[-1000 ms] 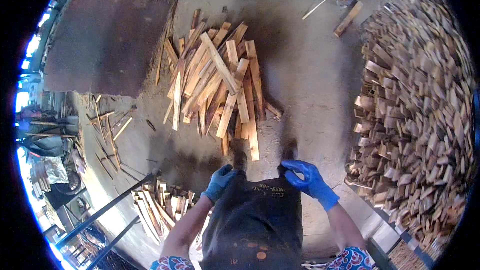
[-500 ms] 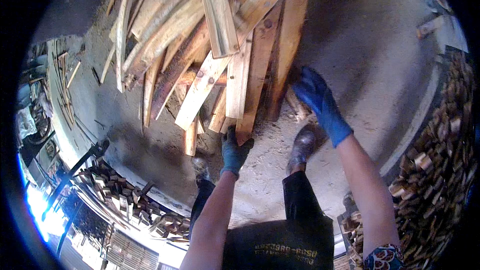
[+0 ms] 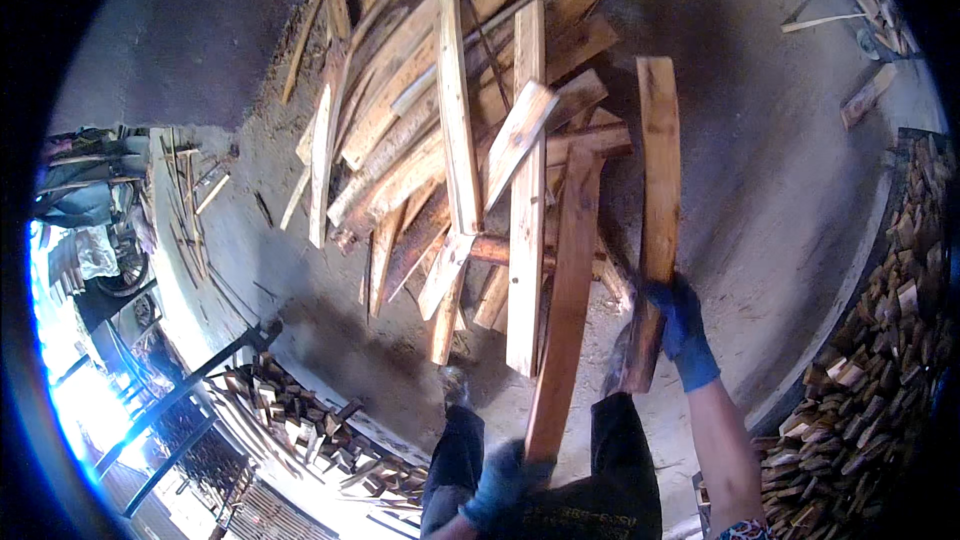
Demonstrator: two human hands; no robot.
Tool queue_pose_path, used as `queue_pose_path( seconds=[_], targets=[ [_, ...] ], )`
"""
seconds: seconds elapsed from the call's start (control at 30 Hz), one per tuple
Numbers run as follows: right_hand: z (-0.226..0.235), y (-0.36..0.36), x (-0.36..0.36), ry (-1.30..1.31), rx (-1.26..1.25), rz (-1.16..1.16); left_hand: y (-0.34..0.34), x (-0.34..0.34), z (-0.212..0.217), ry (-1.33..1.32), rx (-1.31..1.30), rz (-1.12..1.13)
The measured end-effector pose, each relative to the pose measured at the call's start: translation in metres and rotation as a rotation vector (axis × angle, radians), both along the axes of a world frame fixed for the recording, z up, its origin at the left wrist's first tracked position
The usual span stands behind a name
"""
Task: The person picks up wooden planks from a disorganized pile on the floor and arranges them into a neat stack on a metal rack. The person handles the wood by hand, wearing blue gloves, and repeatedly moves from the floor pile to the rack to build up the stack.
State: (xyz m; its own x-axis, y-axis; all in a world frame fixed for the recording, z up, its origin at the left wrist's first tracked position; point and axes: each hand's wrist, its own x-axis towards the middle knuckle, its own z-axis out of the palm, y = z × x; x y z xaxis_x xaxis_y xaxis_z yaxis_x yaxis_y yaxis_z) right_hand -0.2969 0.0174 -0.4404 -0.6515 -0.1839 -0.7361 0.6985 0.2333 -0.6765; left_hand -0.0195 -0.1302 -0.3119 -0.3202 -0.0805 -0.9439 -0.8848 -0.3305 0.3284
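My left hand (image 3: 500,488), in a blue-green glove, is closed on the near end of a long reddish-brown plank (image 3: 568,305). That plank slopes away from my lap, its far end over the wood pile. My right hand (image 3: 684,334), in a blue glove, grips a second wooden board (image 3: 659,165) by its right edge, low down. This board stands out on the right side of the pile, apart from it. Just left of the reddish plank lies a pale plank (image 3: 525,240) on the heap. The left fingers are partly blurred.
A jumbled pile of planks (image 3: 400,185) covers the floor ahead of me. Stacked wood pieces (image 3: 860,380) line the right side, and more cut blocks (image 3: 300,410) lie at lower left beside a dark metal bar (image 3: 185,395). My boots stand close to the planks.
My left hand has drawn back toward my body, pulling the reddish plank along. My right hand, earlier beside the pile, now holds a board away from it. The view has shifted.
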Motion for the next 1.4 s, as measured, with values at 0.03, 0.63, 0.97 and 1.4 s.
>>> queue_pose_path(
  seconds=[0.03,0.63,0.97,1.4],
  targets=[
    [0.007,0.003,0.005,-0.057,-0.076,-0.031,0.008,0.005,0.018,-0.067,-0.105,-0.177],
    [-0.008,-0.103,-0.040,0.057,-0.268,0.183,-0.211,-0.251,-0.061,0.486,-0.622,-0.192],
    [-0.041,-0.143,-0.026,0.190,-0.110,0.132,-0.210,-0.303,-0.139,0.471,-0.277,0.063],
    [-0.016,-0.103,0.016,0.171,-0.267,0.106,-0.194,-0.246,-0.121,0.522,-0.276,0.077]
  ],
)
